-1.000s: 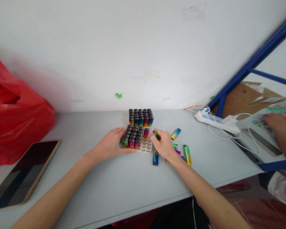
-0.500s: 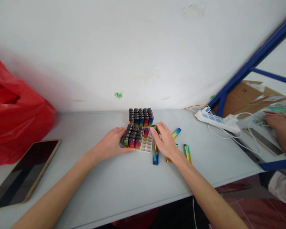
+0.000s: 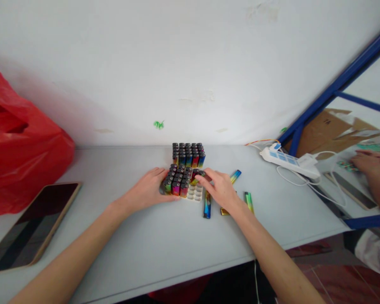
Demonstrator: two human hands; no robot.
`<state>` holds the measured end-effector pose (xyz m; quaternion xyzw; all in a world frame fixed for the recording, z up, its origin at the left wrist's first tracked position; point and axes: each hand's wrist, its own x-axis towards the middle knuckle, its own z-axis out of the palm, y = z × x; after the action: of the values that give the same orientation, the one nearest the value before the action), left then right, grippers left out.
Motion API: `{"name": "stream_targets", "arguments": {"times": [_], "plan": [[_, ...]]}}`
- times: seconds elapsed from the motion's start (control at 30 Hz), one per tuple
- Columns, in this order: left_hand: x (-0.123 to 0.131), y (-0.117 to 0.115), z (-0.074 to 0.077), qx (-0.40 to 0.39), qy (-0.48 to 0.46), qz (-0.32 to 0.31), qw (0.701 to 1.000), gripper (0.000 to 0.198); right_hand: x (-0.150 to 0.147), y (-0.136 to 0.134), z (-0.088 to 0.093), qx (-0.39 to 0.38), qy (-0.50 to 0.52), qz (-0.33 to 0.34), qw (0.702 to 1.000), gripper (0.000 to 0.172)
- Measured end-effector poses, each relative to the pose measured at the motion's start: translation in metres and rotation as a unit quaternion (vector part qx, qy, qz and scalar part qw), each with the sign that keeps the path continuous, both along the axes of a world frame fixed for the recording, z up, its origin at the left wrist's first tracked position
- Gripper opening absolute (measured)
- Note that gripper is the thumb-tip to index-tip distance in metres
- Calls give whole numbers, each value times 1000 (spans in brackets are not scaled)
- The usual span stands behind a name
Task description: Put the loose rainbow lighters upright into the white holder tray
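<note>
Lighter point(image 3: 197, 177) pinched in right hand point(image 3: 222, 191) fingertips over white tray point(image 3: 195, 195); left hand point(image 3: 145, 192) flat, fingers loose, touching the tray's left side.

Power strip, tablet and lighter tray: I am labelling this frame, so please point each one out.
power strip point(image 3: 285, 159), head view, middle of its white body.
tablet point(image 3: 34, 223), head view, middle of its dark screen.
lighter tray point(image 3: 195, 193), head view, its empty white slots.
</note>
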<state>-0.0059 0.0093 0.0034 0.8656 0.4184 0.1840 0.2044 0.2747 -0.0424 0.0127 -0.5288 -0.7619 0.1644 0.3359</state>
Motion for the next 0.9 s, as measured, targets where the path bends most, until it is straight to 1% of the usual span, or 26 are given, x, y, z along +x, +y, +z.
{"name": "stream_targets", "arguments": {"times": [0.1,0.23,0.33,0.43,0.53,0.6,0.67,0.77,0.83,0.9], "plan": [[1,-1,1,0,-2,8,1000,63,0,2,-3,2,-23,20,1000,42],[1,-1,2,-9,8,9,1000,64,3,3,-2,9,-67,40,997,40],[1,0,1,-10,19,0,1000,63,1,5,-2,10,-98,26,995,40],[0,1,-2,-3,15,-2,1000,60,-5,6,-5,13,-125,1,992,50],[0,3,-5,4,1,5,1000,61,-7,7,-7,7,-111,12,994,54],[0,3,-4,4,3,8,1000,63,0,7,-2,0,-76,5,997,53],[0,3,-3,6,11,9,1000,66,16,6,7,5,-37,-49,998,53],[1,2,-1,15,14,15,1000,70,56,-4,18,15,-21,-174,984,47],[2,2,0,14,12,15,1000,70,84,-21,16,-6,-50,-218,975,40],[2,2,0,9,8,12,1000,67,107,-43,7,-36,-79,-244,966,39]]}}
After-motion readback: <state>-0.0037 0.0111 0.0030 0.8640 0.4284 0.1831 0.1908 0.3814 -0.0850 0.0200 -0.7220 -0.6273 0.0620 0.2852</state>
